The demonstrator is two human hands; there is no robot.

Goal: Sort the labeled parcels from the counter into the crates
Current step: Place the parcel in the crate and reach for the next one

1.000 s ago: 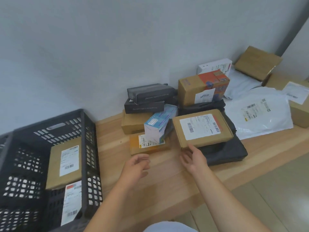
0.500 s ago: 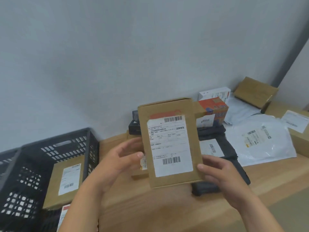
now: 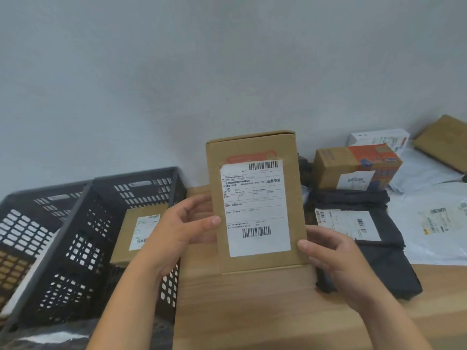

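A flat brown cardboard parcel [image 3: 255,205] with a white shipping label stands upright in front of me, label facing the camera. My left hand [image 3: 184,228] grips its left edge, thumb on the front. My right hand [image 3: 331,258] holds its lower right edge, thumb on the front. A dark slotted crate [image 3: 83,223] stands at the left on the wooden counter [image 3: 252,311], and a labeled brown box [image 3: 136,233] lies inside it. A second dark crate [image 3: 22,223] stands further left.
Right of the held parcel lie a black labeled mailer bag [image 3: 358,233], a brown and orange box [image 3: 356,168], a white box [image 3: 379,138], white poly mailers [image 3: 434,223] and a brown box [image 3: 447,140] by the wall.
Both hands lifted the brown parcel off the pile and turned it upright, label toward me. Since half a second ago it is held closer and the view has shifted left.
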